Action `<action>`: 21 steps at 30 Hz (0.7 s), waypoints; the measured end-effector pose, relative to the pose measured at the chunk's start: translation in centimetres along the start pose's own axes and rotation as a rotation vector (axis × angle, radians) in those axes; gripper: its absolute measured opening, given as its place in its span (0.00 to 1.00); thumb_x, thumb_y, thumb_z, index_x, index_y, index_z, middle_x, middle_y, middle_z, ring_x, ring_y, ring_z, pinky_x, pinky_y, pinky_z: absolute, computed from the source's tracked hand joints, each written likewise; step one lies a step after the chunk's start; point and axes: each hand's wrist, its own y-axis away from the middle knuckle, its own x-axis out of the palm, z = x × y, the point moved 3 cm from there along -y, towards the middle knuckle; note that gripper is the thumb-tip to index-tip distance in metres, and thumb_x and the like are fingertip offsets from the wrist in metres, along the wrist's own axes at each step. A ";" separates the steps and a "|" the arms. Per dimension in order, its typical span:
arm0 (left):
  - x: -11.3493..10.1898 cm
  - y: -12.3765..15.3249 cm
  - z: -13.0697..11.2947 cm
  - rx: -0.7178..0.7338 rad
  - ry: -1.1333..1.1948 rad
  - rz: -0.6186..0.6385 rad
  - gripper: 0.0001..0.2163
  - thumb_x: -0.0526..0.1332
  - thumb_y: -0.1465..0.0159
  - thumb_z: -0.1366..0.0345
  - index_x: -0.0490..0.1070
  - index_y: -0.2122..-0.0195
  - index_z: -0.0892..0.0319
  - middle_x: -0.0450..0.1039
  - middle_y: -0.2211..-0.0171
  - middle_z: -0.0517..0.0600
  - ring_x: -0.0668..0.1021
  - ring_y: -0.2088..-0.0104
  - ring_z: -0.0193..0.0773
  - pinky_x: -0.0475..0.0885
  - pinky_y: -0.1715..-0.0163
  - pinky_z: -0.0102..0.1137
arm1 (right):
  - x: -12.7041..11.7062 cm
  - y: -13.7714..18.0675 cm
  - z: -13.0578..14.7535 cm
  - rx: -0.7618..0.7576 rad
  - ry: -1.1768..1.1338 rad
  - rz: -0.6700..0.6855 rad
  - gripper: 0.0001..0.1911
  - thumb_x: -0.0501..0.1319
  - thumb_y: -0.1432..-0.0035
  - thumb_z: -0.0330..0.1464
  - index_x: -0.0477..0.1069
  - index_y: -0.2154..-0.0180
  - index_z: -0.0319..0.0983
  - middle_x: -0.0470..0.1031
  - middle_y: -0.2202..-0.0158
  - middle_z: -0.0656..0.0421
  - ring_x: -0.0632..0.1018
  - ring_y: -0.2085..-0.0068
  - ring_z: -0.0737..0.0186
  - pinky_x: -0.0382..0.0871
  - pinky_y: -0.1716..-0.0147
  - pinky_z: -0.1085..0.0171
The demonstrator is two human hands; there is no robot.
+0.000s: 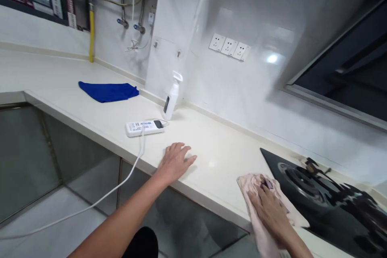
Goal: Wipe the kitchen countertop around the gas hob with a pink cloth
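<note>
My right hand (pixel 269 205) presses flat on a pale pink cloth (pixel 250 181), its fingers stretched over the fabric. The cloth lies on the cream countertop (pixel 217 153) by the black gas stove (pixel 296 185), and part of it hangs over the front edge. Near the counter's front edge my left hand (pixel 175 159) rests with fingers spread, holding nothing. Just beyond that hand lies a white power bank-like device (pixel 145 128) with a small dark screen and a white cable. Behind it a white spray bottle (pixel 171 98) stands upright near the wall.
A blue cloth (pixel 109 91) lies farther left on the counter. The white cable (pixel 121 185) drops over the front edge towards the floor. Wall sockets (pixel 229 46) sit above the counter, and a dark range hood (pixel 347 56) juts out at right. A yellow pipe (pixel 91 34) meets the back corner.
</note>
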 end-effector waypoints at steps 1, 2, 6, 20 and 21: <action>0.0 0.2 -0.1 0.018 -0.008 -0.013 0.19 0.59 0.27 0.53 0.75 0.41 0.57 0.74 0.39 0.61 0.72 0.37 0.55 0.68 0.39 0.51 | 0.1 -1.1 1.0 -0.013 0.006 0.019 0.35 0.46 0.30 0.53 0.65 0.30 0.47 0.60 0.26 0.49 0.64 0.28 0.37 0.60 0.33 0.35; 0.0 0.3 -0.1 0.041 -0.019 -0.031 0.19 0.59 0.26 0.53 0.75 0.41 0.57 0.73 0.39 0.61 0.72 0.37 0.56 0.68 0.39 0.51 | -0.1 -2.3 2.1 -0.027 0.011 0.031 0.35 0.45 0.29 0.52 0.64 0.29 0.47 0.59 0.25 0.50 0.63 0.28 0.38 0.60 0.33 0.36; 0.4 0.9 -0.1 0.122 -0.045 -0.124 0.18 0.59 0.26 0.53 0.75 0.42 0.58 0.73 0.40 0.62 0.73 0.38 0.57 0.71 0.40 0.54 | -1.6 -8.4 8.8 -0.080 0.030 0.057 0.33 0.41 0.26 0.47 0.62 0.28 0.46 0.57 0.24 0.51 0.62 0.27 0.44 0.57 0.31 0.38; 0.7 1.1 0.6 0.085 -0.074 -0.380 0.16 0.57 0.25 0.59 0.72 0.41 0.57 0.68 0.36 0.63 0.70 0.34 0.58 0.73 0.39 0.56 | -4.1 -17.3 35.4 -0.436 -0.127 0.193 0.32 0.43 0.24 0.50 0.55 0.25 0.53 0.46 0.21 0.49 0.53 0.24 0.32 0.50 0.34 0.27; 0.7 0.9 0.7 0.076 -0.067 -0.382 0.16 0.57 0.25 0.59 0.72 0.40 0.57 0.68 0.35 0.63 0.69 0.33 0.58 0.72 0.38 0.57 | -4.1 -16.1 36.4 -0.490 -0.139 0.205 0.31 0.44 0.25 0.50 0.55 0.25 0.54 0.46 0.21 0.51 0.52 0.24 0.33 0.49 0.34 0.27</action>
